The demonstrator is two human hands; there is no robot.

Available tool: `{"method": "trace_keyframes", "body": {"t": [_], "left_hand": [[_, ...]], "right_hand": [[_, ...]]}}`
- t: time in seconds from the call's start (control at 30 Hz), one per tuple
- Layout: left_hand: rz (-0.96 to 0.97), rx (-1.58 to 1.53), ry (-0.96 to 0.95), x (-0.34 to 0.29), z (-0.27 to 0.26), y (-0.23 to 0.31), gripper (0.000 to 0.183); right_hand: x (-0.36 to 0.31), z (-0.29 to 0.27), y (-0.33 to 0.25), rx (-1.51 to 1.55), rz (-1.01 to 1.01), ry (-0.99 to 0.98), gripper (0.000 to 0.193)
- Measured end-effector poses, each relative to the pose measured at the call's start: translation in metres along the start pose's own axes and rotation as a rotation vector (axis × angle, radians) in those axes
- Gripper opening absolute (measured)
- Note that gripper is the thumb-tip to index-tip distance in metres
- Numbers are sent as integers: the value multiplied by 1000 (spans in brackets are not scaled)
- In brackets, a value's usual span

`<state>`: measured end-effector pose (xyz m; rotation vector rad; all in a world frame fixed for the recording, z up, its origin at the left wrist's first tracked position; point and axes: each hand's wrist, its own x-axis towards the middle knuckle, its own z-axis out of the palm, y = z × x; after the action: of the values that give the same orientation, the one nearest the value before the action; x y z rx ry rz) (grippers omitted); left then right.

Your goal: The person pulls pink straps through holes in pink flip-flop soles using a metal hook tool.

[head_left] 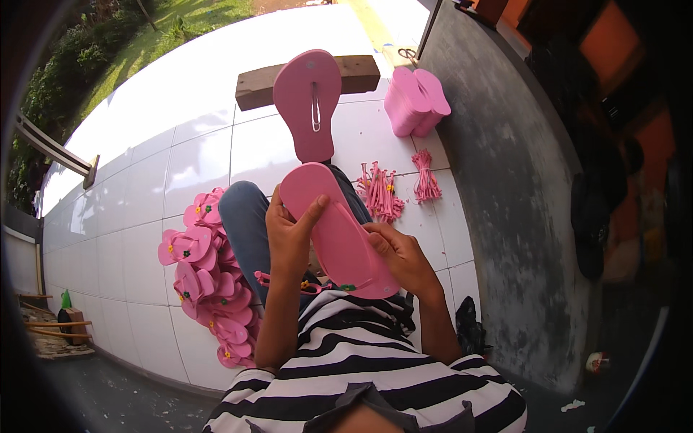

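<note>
A pink flip-flop (pixel 343 249) is held up over my lap between both hands. My left hand (pixel 287 225) grips its far left edge, thumb across the top. My right hand (pixel 395 252) closes on its right edge. A pink strap with a small green flower lies across its near end. By my left wrist, another pink strap (pixel 312 287) with a yellow flower rests on my lap. Beyond my hands, a pink sole (pixel 307 79) leans on a wooden block (pixel 361 74). A thin looped metal tool (pixel 315 115) lies along that sole.
To the left is a heap of pink flip-flops (pixel 204 278) with flowered straps. On the tiles at right are a loose strap pile (pixel 379 193), a tied strap bundle (pixel 426 179) and stacked pink soles (pixel 415 105). Scissors (pixel 408 54) lie behind them. A grey wall (pixel 505 195) bounds the right.
</note>
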<state>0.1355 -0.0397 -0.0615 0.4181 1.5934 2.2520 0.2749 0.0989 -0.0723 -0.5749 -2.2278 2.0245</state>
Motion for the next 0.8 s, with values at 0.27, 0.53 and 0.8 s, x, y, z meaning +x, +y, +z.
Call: {"method": "trace_keyframes", "body": {"t": [0.27,0.53,0.8], "left_hand": [[-51,851,-394,-28,-60,-77,53],[324,1578,-883,-52,-104,-96,28],[73,1365,-645,-13,-92,-49,18]], "right_hand": [[-14,-46,139,122,104,410,24],[-15,-87,267,-618,332,857,46],[14,-35,177,-361,46,776,28]]}}
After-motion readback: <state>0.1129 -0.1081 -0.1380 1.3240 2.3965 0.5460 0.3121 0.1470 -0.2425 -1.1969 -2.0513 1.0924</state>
